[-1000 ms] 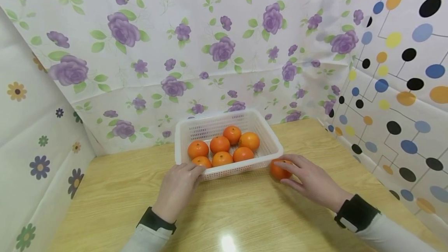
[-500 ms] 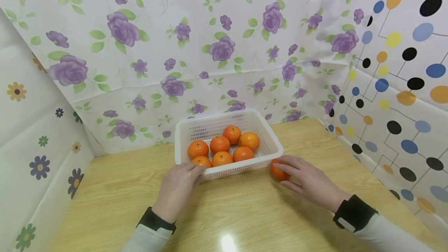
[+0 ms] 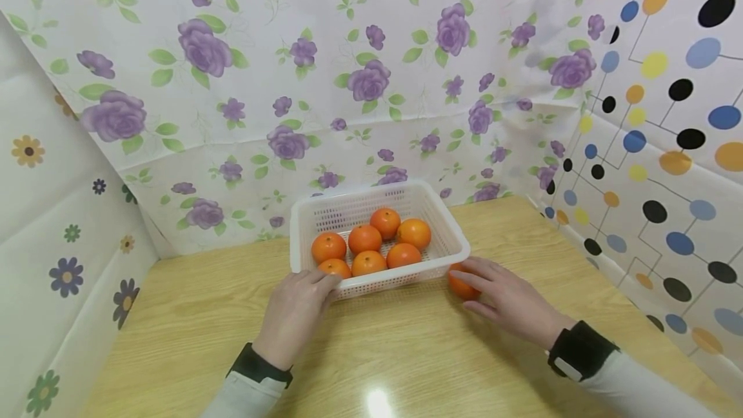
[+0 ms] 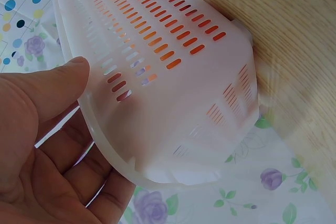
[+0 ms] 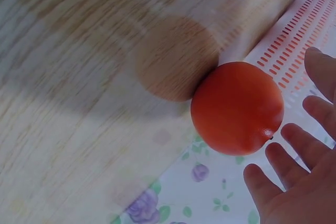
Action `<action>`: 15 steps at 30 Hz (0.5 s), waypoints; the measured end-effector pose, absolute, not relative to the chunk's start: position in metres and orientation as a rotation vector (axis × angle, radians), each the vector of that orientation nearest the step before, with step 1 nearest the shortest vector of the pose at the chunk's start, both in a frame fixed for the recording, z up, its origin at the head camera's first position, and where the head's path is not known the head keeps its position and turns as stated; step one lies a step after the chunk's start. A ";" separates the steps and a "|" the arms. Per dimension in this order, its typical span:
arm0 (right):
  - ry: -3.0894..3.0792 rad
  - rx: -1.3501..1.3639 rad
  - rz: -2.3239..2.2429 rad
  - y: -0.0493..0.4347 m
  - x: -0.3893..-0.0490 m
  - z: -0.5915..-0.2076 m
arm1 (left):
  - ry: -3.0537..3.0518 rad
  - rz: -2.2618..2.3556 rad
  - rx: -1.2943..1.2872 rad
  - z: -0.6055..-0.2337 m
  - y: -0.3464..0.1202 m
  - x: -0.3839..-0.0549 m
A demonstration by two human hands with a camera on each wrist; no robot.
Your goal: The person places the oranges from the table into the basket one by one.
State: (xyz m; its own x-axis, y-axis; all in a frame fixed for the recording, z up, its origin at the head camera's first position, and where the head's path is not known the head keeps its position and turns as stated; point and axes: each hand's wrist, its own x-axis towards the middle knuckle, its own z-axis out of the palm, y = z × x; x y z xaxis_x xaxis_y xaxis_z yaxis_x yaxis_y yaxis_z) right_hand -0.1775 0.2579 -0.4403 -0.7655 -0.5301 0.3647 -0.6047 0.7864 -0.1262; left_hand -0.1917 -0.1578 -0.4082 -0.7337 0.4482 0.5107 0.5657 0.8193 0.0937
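My left hand (image 3: 298, 315) pinches the near-left corner of a white plastic basket (image 3: 400, 280). In the left wrist view the thumb lies on the outer side of the rim, the other fingers behind it. Inside the basket sit several oranges (image 3: 369, 264). A single orange (image 5: 236, 108) stands on the table just outside the near-right corner. My right hand (image 3: 511, 298) is beside that orange with its fingers spread around its upper right side. The right wrist view has the fingertips near the fruit, not curled round it, and the basket's slotted wall behind.
The wooden table (image 3: 395, 353) holds the basket near its back edge. Behind it hangs a flowered cloth (image 3: 325, 82); a dotted cloth (image 3: 656, 166) stands along the right and another flowered sheet (image 3: 58, 224) along the left.
My right hand has shifted slightly left over the loose orange. The left hand, the basket and the fruit have stayed put.
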 end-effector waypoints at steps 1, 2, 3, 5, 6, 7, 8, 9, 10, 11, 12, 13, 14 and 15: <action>-2.671 0.873 0.340 0.258 -0.178 -0.441 | -2.524 -0.333 -0.752 -0.408 -0.158 -0.192; -2.673 0.876 0.340 0.258 -0.178 -0.441 | -2.522 -0.333 -0.753 -0.408 -0.158 -0.192; -2.677 0.876 0.339 0.258 -0.178 -0.442 | -2.520 -0.333 -0.754 -0.408 -0.158 -0.192; -2.688 0.874 0.342 0.258 -0.179 -0.442 | -2.517 -0.334 -0.756 -0.409 -0.158 -0.191; -2.694 0.872 0.341 0.258 -0.179 -0.443 | -2.515 -0.334 -0.757 -0.409 -0.158 -0.191; -2.698 0.870 0.341 0.258 -0.179 -0.443 | -2.513 -0.333 -0.758 -0.409 -0.158 -0.192; -2.702 0.870 0.342 0.257 -0.179 -0.443 | -2.511 -0.333 -0.759 -0.409 -0.158 -0.192; -2.706 0.868 0.340 0.257 -0.180 -0.444 | -2.509 -0.332 -0.760 -0.409 -0.158 -0.192; -2.707 0.867 0.340 0.257 -0.180 -0.444 | -2.508 -0.332 -0.761 -0.409 -0.158 -0.192; -2.708 0.868 0.340 0.257 -0.180 -0.444 | -2.507 -0.333 -0.761 -0.409 -0.158 -0.192; -2.709 0.868 0.338 0.257 -0.180 -0.444 | -2.507 -0.333 -0.761 -0.409 -0.158 -0.192; -2.710 0.868 0.339 0.257 -0.180 -0.445 | -2.508 -0.333 -0.760 -0.409 -0.158 -0.192; -2.711 0.868 0.339 0.257 -0.181 -0.445 | -2.509 -0.333 -0.760 -0.409 -0.158 -0.192; -2.712 0.867 0.337 0.258 -0.181 -0.445 | -2.510 -0.333 -0.760 -0.409 -0.158 -0.191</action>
State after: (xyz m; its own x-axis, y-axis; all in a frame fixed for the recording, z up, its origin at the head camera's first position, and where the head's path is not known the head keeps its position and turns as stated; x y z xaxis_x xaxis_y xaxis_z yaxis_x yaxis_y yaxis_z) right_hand -0.1808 0.2576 -0.4448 -0.7832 -0.5293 0.3263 -0.5931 0.7934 -0.1365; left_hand -0.1915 -0.1577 -0.4085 -0.7236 0.4523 0.5213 0.5727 0.8151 0.0877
